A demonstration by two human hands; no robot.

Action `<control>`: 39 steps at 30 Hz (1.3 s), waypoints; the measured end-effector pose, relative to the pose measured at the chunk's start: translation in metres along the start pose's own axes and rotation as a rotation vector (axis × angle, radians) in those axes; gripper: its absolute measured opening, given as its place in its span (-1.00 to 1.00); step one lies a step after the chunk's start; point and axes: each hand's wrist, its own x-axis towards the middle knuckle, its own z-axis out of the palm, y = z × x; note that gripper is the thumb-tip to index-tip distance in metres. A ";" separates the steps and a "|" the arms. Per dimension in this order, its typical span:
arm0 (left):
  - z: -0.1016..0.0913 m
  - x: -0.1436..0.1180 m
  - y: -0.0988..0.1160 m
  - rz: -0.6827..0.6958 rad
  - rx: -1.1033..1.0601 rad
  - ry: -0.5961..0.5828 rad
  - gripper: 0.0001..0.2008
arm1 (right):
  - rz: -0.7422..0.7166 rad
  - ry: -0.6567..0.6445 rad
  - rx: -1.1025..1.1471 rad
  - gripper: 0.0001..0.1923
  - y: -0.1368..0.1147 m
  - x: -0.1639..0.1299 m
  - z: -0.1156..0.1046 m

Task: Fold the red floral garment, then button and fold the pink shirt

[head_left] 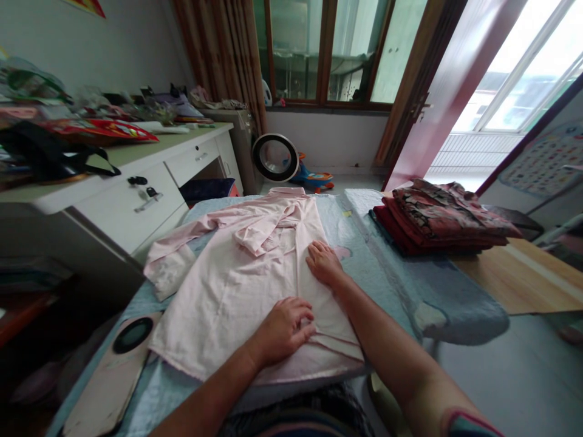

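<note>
A pale pink long-sleeved shirt (228, 303) lies spread on a table with a light blue cover (359, 230), its collar at the far end. One sleeve (182, 249) reaches out to the left; the other is bent across the upper middle. Along the right side runs a long straight fold. My right hand (322, 262) lies flat on that side with fingers stretched out. Nearer to me, my left hand (285, 328) rests on the lower part of the shirt, fingers apart and slightly bent, with nothing visible in it.
A phone (109, 376) lies at the table's left edge. On the right, a stack of folded red and patterned clothes (446, 212) sits partly over a wooden board (523, 273). A cluttered white desk (132, 212) stands left; a round fan-like ring (255, 158) stands behind.
</note>
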 end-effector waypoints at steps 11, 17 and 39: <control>0.009 0.097 -0.045 -0.140 0.358 0.277 -0.48 | -0.012 0.026 0.032 -0.65 0.006 0.000 0.006; 0.029 0.095 -0.062 -0.188 0.468 0.201 -0.59 | 0.056 -0.001 0.008 -0.62 0.007 0.001 0.006; 0.024 0.094 -0.059 -0.188 0.431 0.226 -0.61 | 0.130 0.074 -0.152 -0.76 -0.007 -0.008 -0.003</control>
